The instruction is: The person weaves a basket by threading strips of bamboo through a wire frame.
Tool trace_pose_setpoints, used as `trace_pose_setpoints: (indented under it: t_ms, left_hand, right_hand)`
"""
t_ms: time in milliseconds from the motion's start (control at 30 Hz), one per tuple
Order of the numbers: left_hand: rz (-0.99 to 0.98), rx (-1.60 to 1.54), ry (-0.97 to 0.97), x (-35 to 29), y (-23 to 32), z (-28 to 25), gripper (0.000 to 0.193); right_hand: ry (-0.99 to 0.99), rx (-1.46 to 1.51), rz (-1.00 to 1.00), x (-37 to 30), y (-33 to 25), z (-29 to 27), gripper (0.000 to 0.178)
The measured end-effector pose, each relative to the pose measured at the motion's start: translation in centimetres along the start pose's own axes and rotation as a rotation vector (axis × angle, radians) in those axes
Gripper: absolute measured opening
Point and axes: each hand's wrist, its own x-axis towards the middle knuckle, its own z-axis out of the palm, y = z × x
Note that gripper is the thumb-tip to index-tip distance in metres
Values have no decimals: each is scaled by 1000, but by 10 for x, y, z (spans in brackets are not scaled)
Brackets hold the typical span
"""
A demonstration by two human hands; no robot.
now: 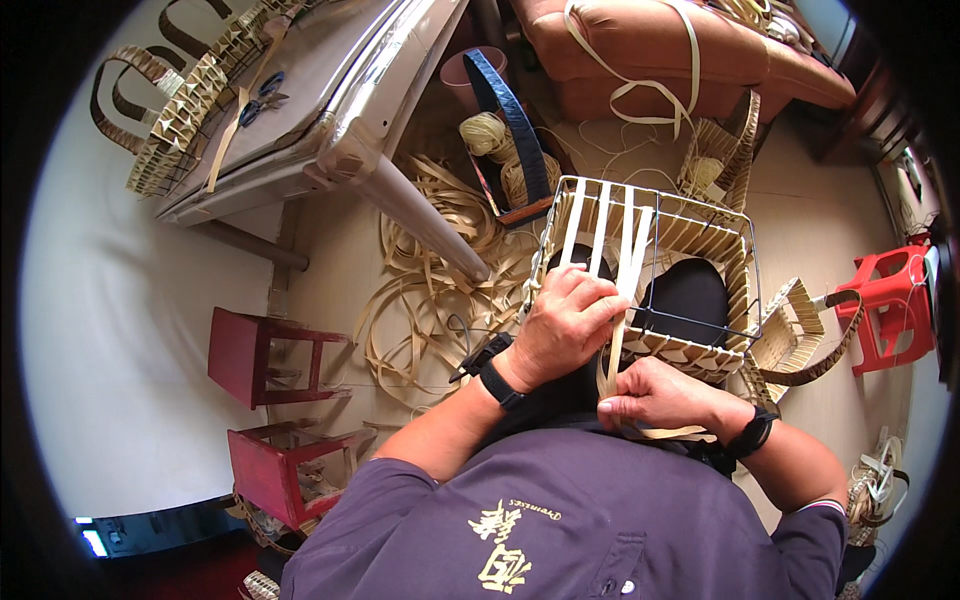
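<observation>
Your left hand (572,318) is closed down at the near edge of the wire-framed basket (738,285), over the pale strips (600,228) laid across its left part; its fingertips are hidden, so you can't quite tell how it grips. Your right hand (658,392) pinches a hanging tan strip (613,362) just below. The basket is right in front of your torso, and loose coils (405,325) lie on the floor (815,225) to its left.
</observation>
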Motion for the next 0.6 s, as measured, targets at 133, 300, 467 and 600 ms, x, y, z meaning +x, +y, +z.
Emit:
trace_pose_setpoints:
  t_ms: [133,300,467,600]
  left_hand:
    - [-29,51,83,-2,3,10,29]
    - [4,24,141,-3,-4,12,22]
    - [-6,15,154,-7,-5,9,24]
    - [13,25,160,-5,0,6,24]
  right_hand:
    - [57,61,3,4,1,7,35]
    - [72,72,-28,-23,24,3,38]
    - [331,409,208,-124,82,6,38]
    - [595,344,346,-270,245,19,35]
